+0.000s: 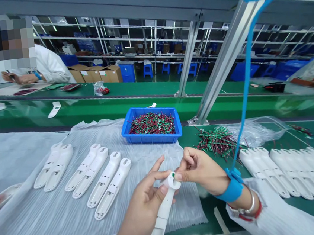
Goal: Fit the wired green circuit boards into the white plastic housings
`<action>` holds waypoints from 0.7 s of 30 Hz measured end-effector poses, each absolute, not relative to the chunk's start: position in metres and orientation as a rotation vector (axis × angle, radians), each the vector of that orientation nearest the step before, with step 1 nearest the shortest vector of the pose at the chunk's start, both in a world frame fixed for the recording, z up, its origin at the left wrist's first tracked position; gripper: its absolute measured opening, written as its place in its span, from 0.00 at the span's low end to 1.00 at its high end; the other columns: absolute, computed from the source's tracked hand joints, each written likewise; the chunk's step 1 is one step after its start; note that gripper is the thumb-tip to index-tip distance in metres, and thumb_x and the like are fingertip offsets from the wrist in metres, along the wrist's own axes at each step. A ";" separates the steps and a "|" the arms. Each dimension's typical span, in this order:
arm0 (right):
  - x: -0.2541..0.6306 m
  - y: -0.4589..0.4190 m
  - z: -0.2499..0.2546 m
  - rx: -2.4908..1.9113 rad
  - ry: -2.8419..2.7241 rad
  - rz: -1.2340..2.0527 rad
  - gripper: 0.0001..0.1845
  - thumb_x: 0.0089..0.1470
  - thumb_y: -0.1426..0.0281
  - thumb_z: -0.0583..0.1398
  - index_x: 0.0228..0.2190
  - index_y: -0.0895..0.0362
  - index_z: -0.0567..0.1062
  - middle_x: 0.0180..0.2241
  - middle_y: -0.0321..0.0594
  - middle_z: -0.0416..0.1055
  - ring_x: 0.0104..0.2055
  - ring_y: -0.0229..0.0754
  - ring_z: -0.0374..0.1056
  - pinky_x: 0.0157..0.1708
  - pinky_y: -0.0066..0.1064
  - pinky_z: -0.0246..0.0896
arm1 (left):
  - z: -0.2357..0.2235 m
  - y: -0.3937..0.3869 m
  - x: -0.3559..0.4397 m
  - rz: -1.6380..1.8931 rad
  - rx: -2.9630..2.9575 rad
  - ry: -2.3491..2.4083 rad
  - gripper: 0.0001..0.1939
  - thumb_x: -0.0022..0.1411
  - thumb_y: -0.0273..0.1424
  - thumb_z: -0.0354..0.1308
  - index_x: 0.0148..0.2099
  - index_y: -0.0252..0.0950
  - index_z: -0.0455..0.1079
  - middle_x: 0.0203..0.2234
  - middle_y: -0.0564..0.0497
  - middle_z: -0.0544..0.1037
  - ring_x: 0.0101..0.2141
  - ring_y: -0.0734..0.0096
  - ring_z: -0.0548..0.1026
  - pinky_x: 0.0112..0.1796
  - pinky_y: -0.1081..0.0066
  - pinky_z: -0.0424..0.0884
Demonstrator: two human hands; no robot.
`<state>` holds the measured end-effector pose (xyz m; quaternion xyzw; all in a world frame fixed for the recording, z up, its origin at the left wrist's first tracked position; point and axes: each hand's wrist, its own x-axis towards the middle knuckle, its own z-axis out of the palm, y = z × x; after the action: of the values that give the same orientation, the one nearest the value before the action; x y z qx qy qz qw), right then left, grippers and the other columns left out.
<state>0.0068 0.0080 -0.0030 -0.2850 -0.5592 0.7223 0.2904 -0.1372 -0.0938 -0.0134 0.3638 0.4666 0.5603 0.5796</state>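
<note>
Green worktop (210, 198): left hand (147, 195) grips long white plastic casing (161, 211), right hand (197, 167) pinches small green piece (173, 175) at its end; likely fitting, next move needs alignment.

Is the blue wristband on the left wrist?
No, the blue wristband circles the wrist of the right hand.

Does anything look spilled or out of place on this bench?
Possibly: a loose heap of green, red-wired parts lies beside crumpled plastic, outside the blue bin holding similar ones. Whether it spilled, I can't tell.
</note>
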 end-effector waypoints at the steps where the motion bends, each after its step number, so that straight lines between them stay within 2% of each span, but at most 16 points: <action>1: 0.007 0.007 -0.003 -0.751 -1.461 1.970 0.29 0.33 0.73 0.70 0.20 0.56 0.52 0.19 0.32 0.73 0.23 0.35 0.71 0.22 0.23 0.63 | -0.012 -0.094 -0.137 1.298 0.862 1.090 0.08 0.57 0.35 0.57 0.40 0.45 0.73 0.65 0.54 0.46 0.35 0.66 0.77 0.32 0.63 0.76; 4: 0.010 0.005 -0.005 -0.739 -1.383 2.036 0.30 0.33 0.74 0.70 0.21 0.55 0.51 0.19 0.31 0.73 0.23 0.34 0.71 0.23 0.23 0.64 | -0.009 -0.096 -0.138 1.234 0.947 1.127 0.08 0.58 0.35 0.55 0.41 0.46 0.73 0.65 0.54 0.47 0.37 0.64 0.77 0.32 0.64 0.75; 6: 0.011 0.003 -0.007 -0.721 -1.372 2.054 0.30 0.33 0.75 0.70 0.21 0.56 0.51 0.19 0.31 0.73 0.23 0.33 0.71 0.24 0.22 0.64 | -0.008 -0.096 -0.140 1.211 1.038 1.174 0.09 0.60 0.35 0.54 0.42 0.47 0.73 0.64 0.53 0.49 0.44 0.57 0.74 0.34 0.63 0.75; 8: 0.012 0.002 -0.007 -0.648 -1.391 2.109 0.27 0.37 0.75 0.69 0.23 0.56 0.53 0.23 0.33 0.74 0.25 0.32 0.71 0.26 0.22 0.64 | -0.007 -0.098 -0.142 1.195 1.154 1.222 0.10 0.60 0.35 0.53 0.42 0.47 0.72 0.64 0.53 0.51 0.54 0.52 0.66 0.41 0.60 0.72; 10: 0.014 0.000 -0.007 -0.534 -1.409 2.174 0.22 0.42 0.75 0.67 0.25 0.57 0.55 0.28 0.36 0.76 0.28 0.31 0.72 0.29 0.23 0.65 | -0.008 -0.099 -0.144 1.195 1.260 1.243 0.10 0.61 0.34 0.52 0.42 0.47 0.72 0.64 0.54 0.52 0.60 0.53 0.54 0.50 0.58 0.66; 12: 0.015 -0.004 -0.006 -0.443 -1.367 2.200 0.21 0.45 0.75 0.65 0.27 0.56 0.55 0.31 0.37 0.76 0.31 0.32 0.72 0.31 0.25 0.65 | -0.011 -0.101 -0.144 1.212 1.320 1.252 0.10 0.61 0.34 0.52 0.42 0.48 0.73 0.63 0.56 0.52 0.62 0.55 0.47 0.54 0.58 0.60; 14: 0.015 -0.009 -0.007 -0.434 -1.258 2.168 0.23 0.43 0.77 0.66 0.28 0.56 0.54 0.31 0.35 0.75 0.31 0.32 0.72 0.31 0.24 0.65 | -0.015 -0.102 -0.142 1.242 1.324 1.267 0.10 0.60 0.35 0.53 0.42 0.49 0.73 0.64 0.58 0.49 0.62 0.56 0.46 0.54 0.59 0.61; 17: 0.014 -0.016 -0.009 -0.469 -1.085 2.156 0.25 0.39 0.79 0.67 0.28 0.56 0.55 0.29 0.32 0.74 0.30 0.31 0.71 0.30 0.23 0.64 | -0.022 -0.102 -0.139 1.269 1.286 1.259 0.11 0.60 0.35 0.54 0.44 0.50 0.73 0.65 0.60 0.42 0.61 0.53 0.50 0.52 0.61 0.64; 21: 0.016 -0.019 -0.013 -0.460 -0.947 2.286 0.25 0.36 0.79 0.68 0.28 0.57 0.58 0.28 0.31 0.72 0.28 0.31 0.69 0.29 0.24 0.64 | -0.024 -0.102 -0.137 1.229 1.311 1.283 0.11 0.59 0.36 0.54 0.44 0.51 0.73 0.65 0.62 0.42 0.61 0.51 0.52 0.49 0.64 0.67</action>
<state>0.0157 -0.0187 -0.0126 -0.1738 -0.3580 0.8643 0.3075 -0.1372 -0.1016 -0.0242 0.5304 0.5187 0.4970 0.4501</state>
